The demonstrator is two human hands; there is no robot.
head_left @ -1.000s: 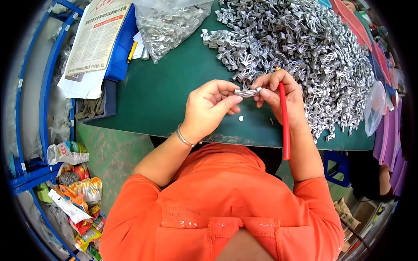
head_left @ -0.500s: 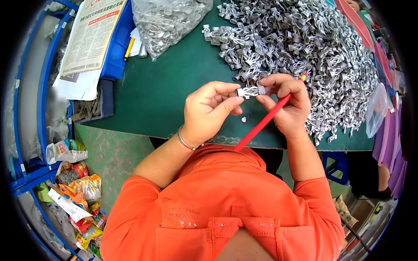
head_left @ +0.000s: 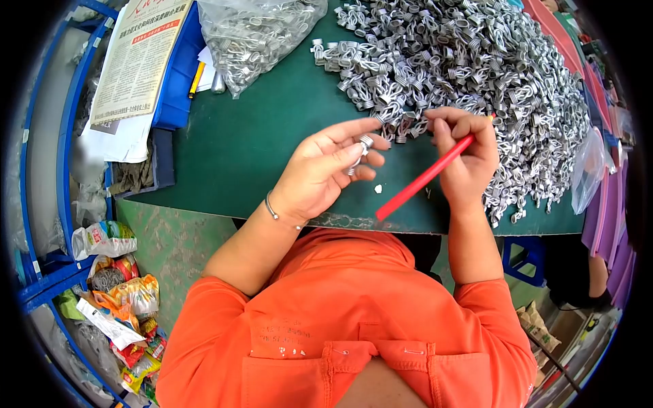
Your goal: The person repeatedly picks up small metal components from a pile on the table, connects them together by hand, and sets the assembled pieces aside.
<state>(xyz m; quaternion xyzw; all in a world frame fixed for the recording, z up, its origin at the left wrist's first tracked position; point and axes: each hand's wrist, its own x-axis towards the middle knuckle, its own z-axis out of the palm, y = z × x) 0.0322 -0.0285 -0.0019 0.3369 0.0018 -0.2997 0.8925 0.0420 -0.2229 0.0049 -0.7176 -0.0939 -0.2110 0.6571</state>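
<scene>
My left hand (head_left: 316,170) holds a small silvery metal fitting (head_left: 364,143), with ribbed ends and looped wire-like strands, between thumb and fingers. The fitting is tilted and partly covered by the thumb. In my right hand (head_left: 471,160) a long red pencil-like stick (head_left: 425,179) is gripped, its lower end slanting toward the table's near edge. The thumb and index fingertips of that hand are at the near edge of a large heap of similar metal fittings (head_left: 462,61). Whether they touch one there I cannot tell.
A clear plastic bag (head_left: 262,41) of such fittings lies at the back left. Beside it are a blue bin (head_left: 178,85), a newspaper (head_left: 139,61) and a yellow pen (head_left: 197,79). A white scrap (head_left: 378,189) lies on the green table (head_left: 238,156). Blue shelving stands left.
My hands have moved apart. The fitting they both held is now in my left hand alone, turned more upright. My right hand has shifted right to the heap, still with the red stick.
</scene>
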